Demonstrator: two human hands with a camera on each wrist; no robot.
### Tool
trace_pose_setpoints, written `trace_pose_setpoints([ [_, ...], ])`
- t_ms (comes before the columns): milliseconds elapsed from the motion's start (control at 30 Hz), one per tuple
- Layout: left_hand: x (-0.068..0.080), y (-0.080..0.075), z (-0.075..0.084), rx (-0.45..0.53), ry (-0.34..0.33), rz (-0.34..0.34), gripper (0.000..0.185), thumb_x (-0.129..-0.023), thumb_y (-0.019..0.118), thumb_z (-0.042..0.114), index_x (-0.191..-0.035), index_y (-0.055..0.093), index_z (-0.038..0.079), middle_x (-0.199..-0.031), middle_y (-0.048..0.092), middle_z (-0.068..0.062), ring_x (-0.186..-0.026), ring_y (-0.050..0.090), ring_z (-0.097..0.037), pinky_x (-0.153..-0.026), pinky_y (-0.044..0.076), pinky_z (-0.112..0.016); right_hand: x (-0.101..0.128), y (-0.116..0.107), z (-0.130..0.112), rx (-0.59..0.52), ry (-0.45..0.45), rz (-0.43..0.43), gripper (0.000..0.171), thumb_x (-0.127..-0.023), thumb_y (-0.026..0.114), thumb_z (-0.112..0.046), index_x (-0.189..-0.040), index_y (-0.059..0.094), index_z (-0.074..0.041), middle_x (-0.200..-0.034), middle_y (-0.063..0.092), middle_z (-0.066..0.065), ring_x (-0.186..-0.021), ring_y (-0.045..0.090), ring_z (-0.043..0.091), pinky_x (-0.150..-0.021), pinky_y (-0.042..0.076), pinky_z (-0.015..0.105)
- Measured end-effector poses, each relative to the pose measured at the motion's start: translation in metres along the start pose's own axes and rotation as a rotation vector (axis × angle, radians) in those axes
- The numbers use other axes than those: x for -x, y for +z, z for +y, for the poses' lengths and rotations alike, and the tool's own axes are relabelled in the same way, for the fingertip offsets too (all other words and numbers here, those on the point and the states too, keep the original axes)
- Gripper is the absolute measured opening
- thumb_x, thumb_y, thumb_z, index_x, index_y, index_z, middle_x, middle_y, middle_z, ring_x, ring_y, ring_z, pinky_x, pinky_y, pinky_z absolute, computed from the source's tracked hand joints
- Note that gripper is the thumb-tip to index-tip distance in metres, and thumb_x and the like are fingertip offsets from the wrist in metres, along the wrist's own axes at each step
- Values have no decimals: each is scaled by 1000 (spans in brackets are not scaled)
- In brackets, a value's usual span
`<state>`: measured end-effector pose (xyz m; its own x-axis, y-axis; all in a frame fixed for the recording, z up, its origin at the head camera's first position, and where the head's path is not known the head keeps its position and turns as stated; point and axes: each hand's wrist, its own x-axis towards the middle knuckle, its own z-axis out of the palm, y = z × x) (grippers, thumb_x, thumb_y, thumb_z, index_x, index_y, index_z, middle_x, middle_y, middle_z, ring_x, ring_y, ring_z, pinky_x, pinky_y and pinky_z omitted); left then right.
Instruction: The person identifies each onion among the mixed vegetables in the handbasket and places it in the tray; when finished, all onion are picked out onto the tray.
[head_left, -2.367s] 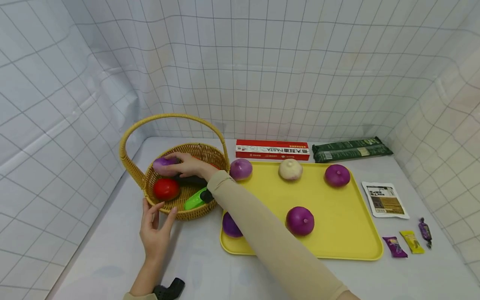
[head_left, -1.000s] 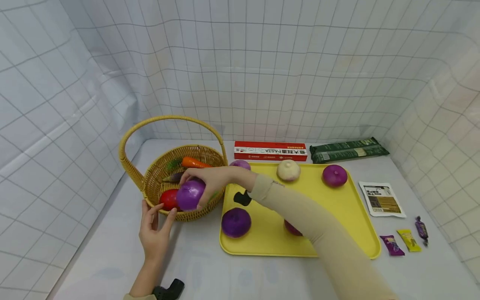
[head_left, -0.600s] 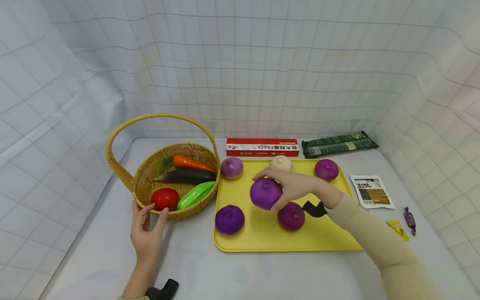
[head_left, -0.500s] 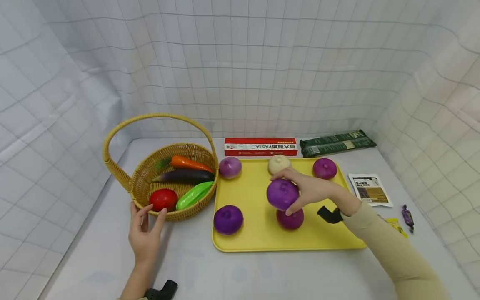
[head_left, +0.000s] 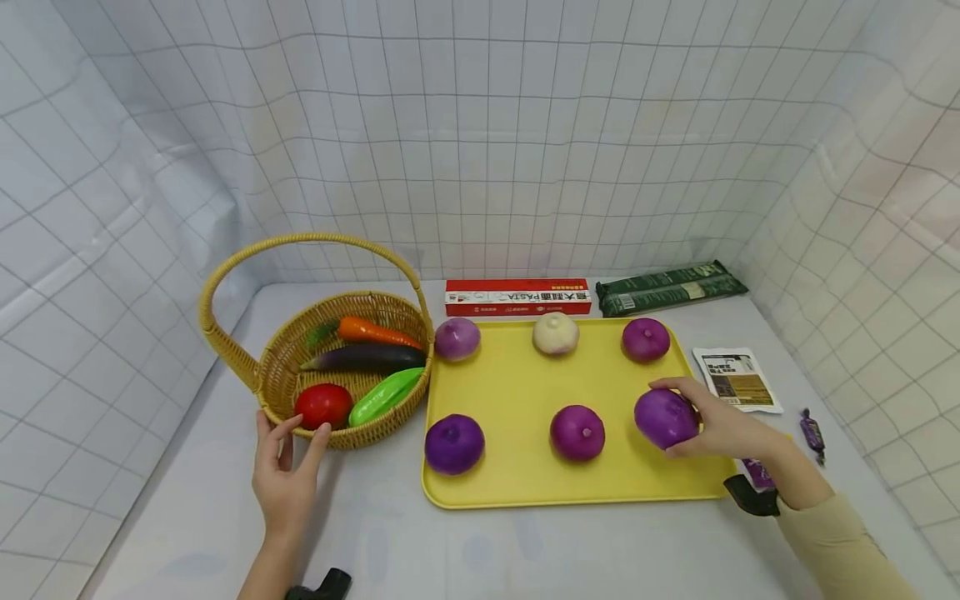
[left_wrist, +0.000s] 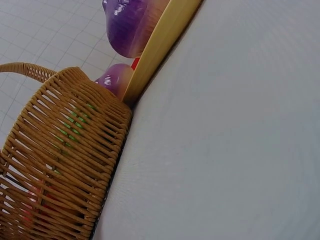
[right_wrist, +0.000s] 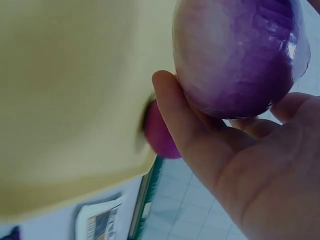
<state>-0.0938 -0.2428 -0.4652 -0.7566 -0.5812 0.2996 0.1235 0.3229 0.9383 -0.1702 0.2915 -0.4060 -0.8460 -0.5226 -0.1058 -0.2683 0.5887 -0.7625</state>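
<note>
Purple onion [head_left: 664,418] sits at the near right corner of the yellow tray [head_left: 517,392], cupped by the right hand [head_left: 720,425], whose fingers and thumb curl round its far and near sides; the right wrist view shows the onion [right_wrist: 235,55] pressed into the palm [right_wrist: 250,165]. The right forearm, in a beige sleeve [head_left: 847,542], reaches in from the lower right, wrist just off the tray's right edge. Whether the onion rests on the tray or hangs just above it cannot be told. The left hand [head_left: 285,479] lies on the table [head_left: 187,500] with relaxed, spread fingers, thumb and fingertips touching the near rim of the wicker basket [head_left: 341,437], right by the tomato [head_left: 322,406]. Five other onions lie on the tray, the nearest [head_left: 577,432] just left of the held one.
</note>
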Motion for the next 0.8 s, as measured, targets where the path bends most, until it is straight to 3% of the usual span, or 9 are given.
trace_pose_setpoints([
  [200, 1, -1, 8, -21, -25, -33, 41, -84, 70, 9, -118, 53, -7, -155, 15, -9, -142, 14, -21, -101, 31, -15, 15, 9, 19, 28, 37, 66, 86, -68, 84, -21, -138, 36, -7, -131, 37, 22, -111, 45, 43, -82, 50, 51],
  [300, 2, -5, 11, -92, -41, -97, 42, -88, 66, 15, -122, 51, -4, -156, 7, -9, -143, 7, -20, -108, 27, -27, 17, 14, 28, 75, 13, 92, 86, -67, 85, -23, -137, 38, -5, -132, 39, 22, -111, 46, 42, -83, 48, 54],
  [400, 1, -10, 12, -256, 6, -198, 46, -93, 60, 25, -127, 48, -3, -156, -1, -14, -142, 2, -28, -112, 17, -50, 17, 16, 31, 130, 0, 113, 85, -67, 85, -26, -135, 40, -4, -131, 41, 22, -111, 46, 42, -85, 46, 57],
  [500, -5, -16, 21, -506, 82, -326, 54, -96, 51, 36, -130, 45, -6, -152, -5, -27, -138, 3, -45, -103, 16, -69, 17, 16, 32, 171, 5, 118, 87, -66, 86, -28, -135, 40, -3, -131, 42, 23, -112, 47, 42, -86, 45, 59],
  [667, -21, -28, 44, -886, 154, -578, 70, -99, 31, 51, -132, 43, -10, -140, 2, -47, -126, 12, -63, -85, 31, -75, 11, 8, 25, 240, 35, 57, 89, -66, 85, -30, -136, 39, -1, -132, 41, 26, -112, 46, 44, -86, 47, 59],
  [800, -39, -28, 64, -1006, 283, -775, 63, -99, 35, 47, -128, 51, -8, -137, 18, -48, -125, 15, -63, -93, 27, -73, 4, -7, 7, 297, 117, -25, 90, -73, 78, -43, -139, 35, 1, -136, 36, 28, -119, 41, 48, -91, 42, 61],
])
